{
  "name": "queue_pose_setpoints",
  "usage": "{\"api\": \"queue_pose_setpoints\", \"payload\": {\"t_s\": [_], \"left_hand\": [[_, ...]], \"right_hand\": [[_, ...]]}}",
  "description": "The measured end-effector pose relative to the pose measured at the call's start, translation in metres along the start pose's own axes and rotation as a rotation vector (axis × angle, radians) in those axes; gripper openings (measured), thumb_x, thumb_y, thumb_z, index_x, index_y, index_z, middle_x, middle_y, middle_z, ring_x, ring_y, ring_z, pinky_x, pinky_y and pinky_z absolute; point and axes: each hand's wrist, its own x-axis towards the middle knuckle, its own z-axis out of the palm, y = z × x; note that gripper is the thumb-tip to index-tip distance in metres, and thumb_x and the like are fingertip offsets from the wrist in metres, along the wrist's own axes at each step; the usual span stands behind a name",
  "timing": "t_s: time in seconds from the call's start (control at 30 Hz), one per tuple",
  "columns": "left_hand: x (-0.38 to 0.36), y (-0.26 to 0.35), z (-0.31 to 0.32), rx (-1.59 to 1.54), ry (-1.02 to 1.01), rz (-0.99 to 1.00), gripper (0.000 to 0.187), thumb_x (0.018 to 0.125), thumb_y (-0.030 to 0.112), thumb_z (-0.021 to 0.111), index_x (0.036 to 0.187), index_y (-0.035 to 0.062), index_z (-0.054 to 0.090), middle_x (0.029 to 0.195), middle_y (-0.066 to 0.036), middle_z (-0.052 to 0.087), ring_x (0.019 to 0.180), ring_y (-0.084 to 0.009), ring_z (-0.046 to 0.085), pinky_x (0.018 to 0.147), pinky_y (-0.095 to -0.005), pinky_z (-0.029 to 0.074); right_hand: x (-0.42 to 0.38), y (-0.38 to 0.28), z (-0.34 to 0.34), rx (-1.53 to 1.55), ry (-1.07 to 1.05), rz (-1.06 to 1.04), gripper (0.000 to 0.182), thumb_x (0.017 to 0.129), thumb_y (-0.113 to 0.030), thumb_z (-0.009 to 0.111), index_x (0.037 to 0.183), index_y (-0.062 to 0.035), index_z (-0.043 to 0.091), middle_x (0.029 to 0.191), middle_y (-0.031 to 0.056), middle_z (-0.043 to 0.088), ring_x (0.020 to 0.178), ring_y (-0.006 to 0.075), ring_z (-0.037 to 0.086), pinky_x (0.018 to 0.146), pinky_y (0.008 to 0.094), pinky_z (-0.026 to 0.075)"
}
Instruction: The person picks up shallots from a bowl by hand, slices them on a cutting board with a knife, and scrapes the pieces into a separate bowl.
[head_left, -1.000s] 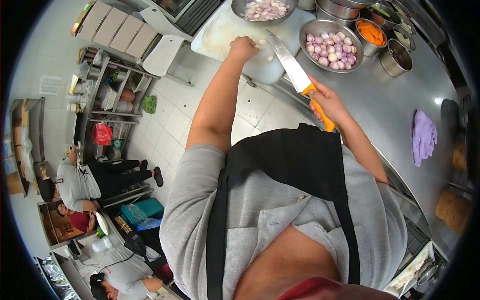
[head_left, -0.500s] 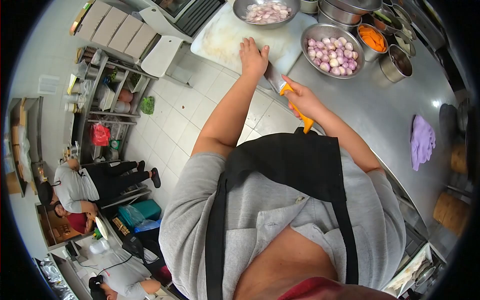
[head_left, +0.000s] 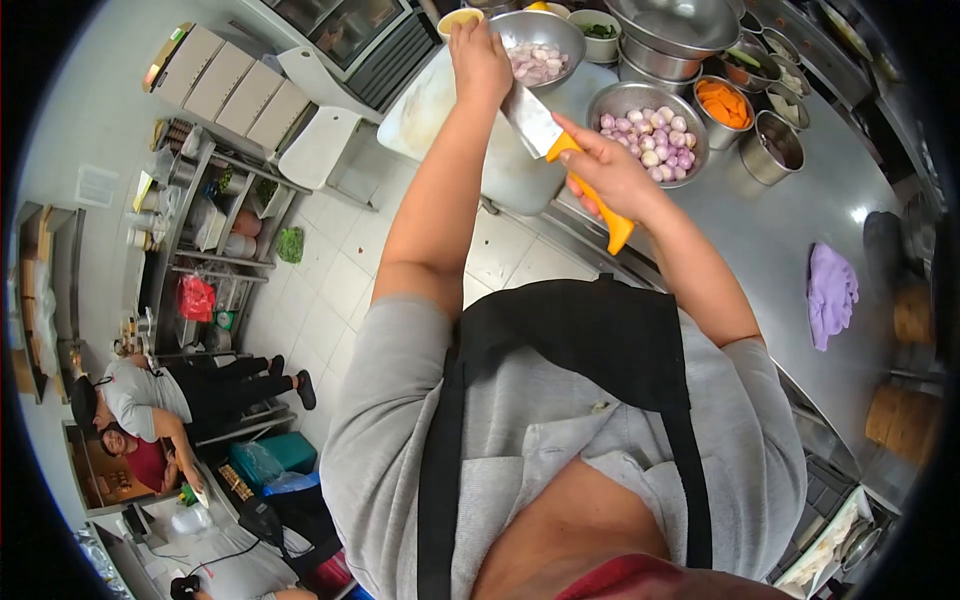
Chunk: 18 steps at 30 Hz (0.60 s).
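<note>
My right hand (head_left: 608, 175) is wrapped round the yellow handle of a knife (head_left: 533, 122), its broad blade pointing up and left over the white cutting board (head_left: 415, 115). Beyond the blade, my left hand (head_left: 480, 62) reaches over the board's far part, at a small yellow container (head_left: 460, 20); whether its fingers grip the rim is hidden. Just right of that hand sits a steel bowl of sliced shallots (head_left: 538, 62). Whole peeled shallots (head_left: 655, 142) fill another steel bowl (head_left: 697, 108) to the right of the knife.
A steel pot of orange pieces (head_left: 724, 103), an open steel pot (head_left: 772, 148) and stacked steel bowls (head_left: 660, 60) stand at the counter's back right. A purple cloth (head_left: 832, 293) lies farther right. Co-workers (head_left: 145, 400) are at the lower left, beyond a white chair (head_left: 320, 145).
My left hand has moved up and left from the cutting board to the yellow container. My right hand has carried the knife slightly up and left. The view has shifted.
</note>
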Motion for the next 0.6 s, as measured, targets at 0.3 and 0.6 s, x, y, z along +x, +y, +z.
{"api": "queue_pose_setpoints", "payload": {"t_s": [0.3,0.6], "left_hand": [[0.057,-0.035,0.066,0.132,-0.318,-0.369,0.021,0.085,0.018,0.057,0.101,0.0076,0.066,0.104,-0.019,0.064,0.097,-0.0332,0.06,0.086,-0.0407,0.046],[0.045,0.028,0.028,-0.112,-0.028,0.532,0.032,0.069,-0.004,0.054,0.095,0.0098,0.064,0.107,-0.012,0.059,0.098,-0.0309,0.055,0.086,-0.0443,0.043]], "right_hand": [[-0.049,-0.007,-0.049,-0.284,0.225,0.09,0.054,0.091,-0.016,0.047,0.142,-0.027,0.035,0.07,0.0048,0.052,0.052,0.0141,0.053,0.048,0.0283,0.045],[-0.016,0.001,-0.059,-1.311,0.54,-0.209,0.054,0.082,-0.018,0.055,0.133,-0.0302,0.047,0.098,0.0144,0.057,0.085,0.0312,0.061,0.073,0.0417,0.05]]}}
